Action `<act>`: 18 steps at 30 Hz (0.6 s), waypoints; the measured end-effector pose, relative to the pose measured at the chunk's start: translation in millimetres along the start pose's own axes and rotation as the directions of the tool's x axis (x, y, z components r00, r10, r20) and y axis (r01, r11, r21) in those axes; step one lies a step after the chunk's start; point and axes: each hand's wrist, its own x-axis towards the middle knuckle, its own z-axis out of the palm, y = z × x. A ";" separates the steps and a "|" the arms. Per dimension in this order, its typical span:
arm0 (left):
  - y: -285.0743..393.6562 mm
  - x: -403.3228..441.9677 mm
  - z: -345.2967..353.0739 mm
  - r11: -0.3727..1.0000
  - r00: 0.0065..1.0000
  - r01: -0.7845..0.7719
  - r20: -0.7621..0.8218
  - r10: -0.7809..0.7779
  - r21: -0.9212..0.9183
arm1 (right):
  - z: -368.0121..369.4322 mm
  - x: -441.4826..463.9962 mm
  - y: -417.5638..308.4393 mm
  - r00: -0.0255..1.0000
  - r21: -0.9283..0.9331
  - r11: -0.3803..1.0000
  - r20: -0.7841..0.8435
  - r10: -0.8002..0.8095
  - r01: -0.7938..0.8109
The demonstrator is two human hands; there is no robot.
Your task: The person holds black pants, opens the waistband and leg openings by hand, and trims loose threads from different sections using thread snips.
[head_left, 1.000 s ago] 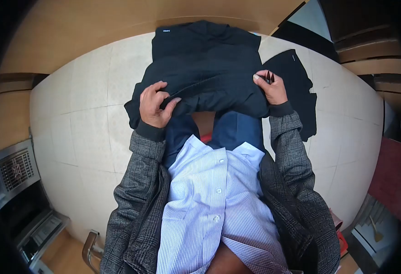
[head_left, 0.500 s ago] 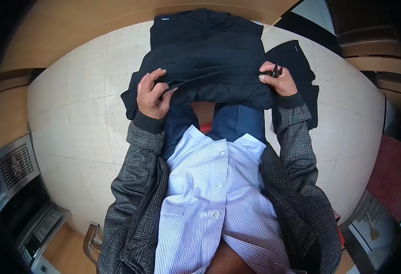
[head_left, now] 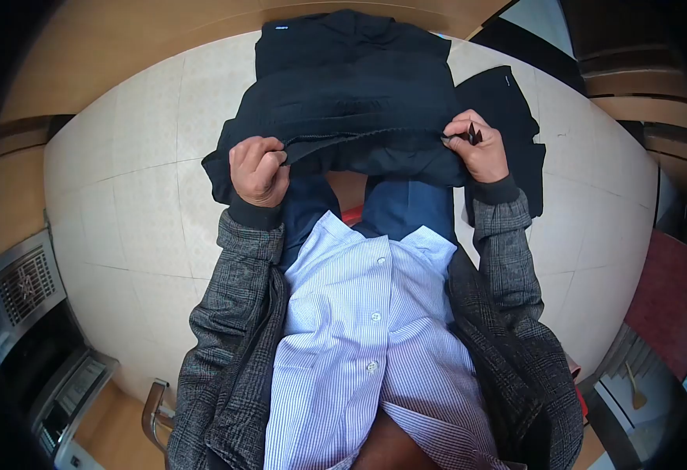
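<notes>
Your left hand and right hand pinch the black fabric garment; risk: dark, pointed tool in your right could snag it if tilted.

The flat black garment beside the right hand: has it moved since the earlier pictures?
No, not visibly: the flat black garment beside the right hand keeps its place against the pale tiles; both slide up the picture together.

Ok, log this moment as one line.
left hand: grips black garment; right hand: grips same garment, holds pointed dark tool; second black garment: lying right
</notes>
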 end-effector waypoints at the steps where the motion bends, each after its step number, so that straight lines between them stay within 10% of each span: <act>1: 0.6 -1.1 -1.2 1.000 1.000 -0.012 0.016 0.012 0.004 | 1.9 -4.9 -2.2 1.000 -0.052 0.998 -0.016 -0.027 0.026; 18: 20.1 -4.6 -34.2 0.990 0.988 -0.125 0.103 0.118 0.058 | 0.2 -37.0 -28.0 0.988 -0.411 0.903 -0.026 -0.150 0.127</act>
